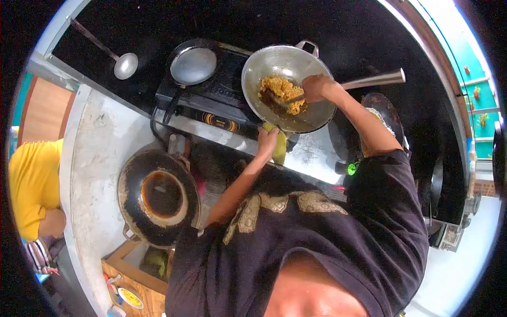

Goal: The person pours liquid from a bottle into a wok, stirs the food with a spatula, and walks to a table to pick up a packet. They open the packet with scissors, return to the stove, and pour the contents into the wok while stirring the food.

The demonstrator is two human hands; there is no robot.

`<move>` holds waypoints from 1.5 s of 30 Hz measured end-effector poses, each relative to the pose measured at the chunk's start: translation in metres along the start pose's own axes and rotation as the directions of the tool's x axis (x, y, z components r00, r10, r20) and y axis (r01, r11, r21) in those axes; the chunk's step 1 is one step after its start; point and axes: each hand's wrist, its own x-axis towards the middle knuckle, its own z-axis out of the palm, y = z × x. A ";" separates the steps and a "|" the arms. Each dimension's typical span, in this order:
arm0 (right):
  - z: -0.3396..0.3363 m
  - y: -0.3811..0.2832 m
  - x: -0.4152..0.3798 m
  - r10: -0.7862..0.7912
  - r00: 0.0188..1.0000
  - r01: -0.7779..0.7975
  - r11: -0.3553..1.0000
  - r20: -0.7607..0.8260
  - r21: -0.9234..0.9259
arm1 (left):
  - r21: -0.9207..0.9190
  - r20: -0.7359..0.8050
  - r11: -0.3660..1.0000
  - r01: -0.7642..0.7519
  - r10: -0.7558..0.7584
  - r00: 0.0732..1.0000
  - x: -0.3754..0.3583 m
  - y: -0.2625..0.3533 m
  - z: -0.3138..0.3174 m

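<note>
Toward eleven o'clock, faint letters [229, 94], apparently reading "Rinnai", can be made out on the dark top of the stove [242, 112]. Between ten and eleven o'clock, on the stove's front, a black label [218, 121] with gold curved lines is seen; small gold lettering is carried at its centre, but its words cannot be read.

From here I count at least four pans [194, 66] [308, 113] [132, 185] [393, 111], one ladle [126, 66], one cloth [280, 148], one oval dish [130, 298].
</note>
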 end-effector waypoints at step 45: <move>0.038 0.039 -0.056 -0.126 0.992 0.126 0.991 0.007 -0.040 | 0.003 -0.064 0.998 -0.064 0.064 0.996 0.016 -0.030 0.006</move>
